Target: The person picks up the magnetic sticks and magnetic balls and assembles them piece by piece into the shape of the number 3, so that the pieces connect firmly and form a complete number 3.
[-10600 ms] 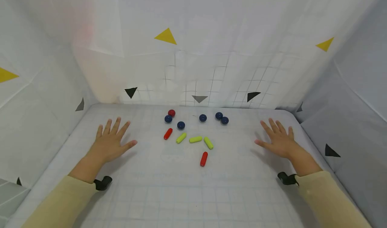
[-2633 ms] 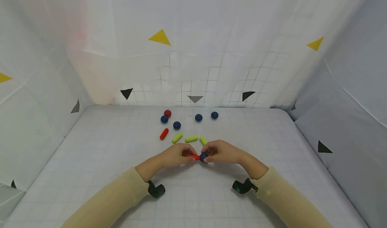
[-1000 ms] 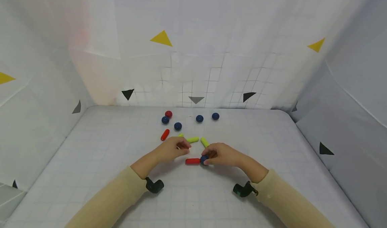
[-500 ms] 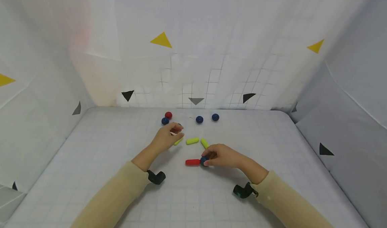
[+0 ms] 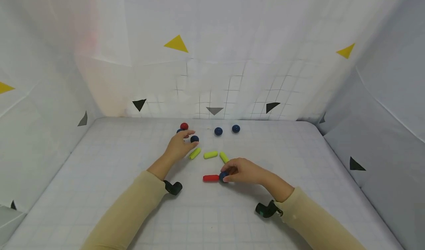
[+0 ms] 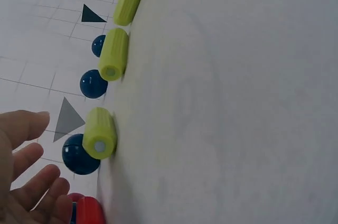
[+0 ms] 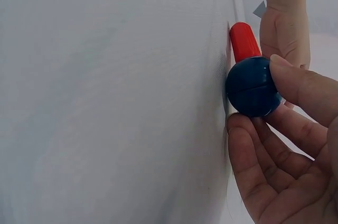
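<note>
red rod (image 5: 210,178) lies sideways, pointing left from blue ball (image 7: 251,87); right fingers (image 7: 302,129) pinch ball, left fingers (image 6: 39,186) apart

Soft, diffuse light casts faint shadows on the white tabletop (image 5: 282,150), both wrist views looking dimmer.

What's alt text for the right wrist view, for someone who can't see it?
A right hand pinches a dark blue ball between thumb and fingers, with a red rod extending from behind the ball. Beyond them, the left hand shows at upper right; a pale surface fills the left side.
</note>
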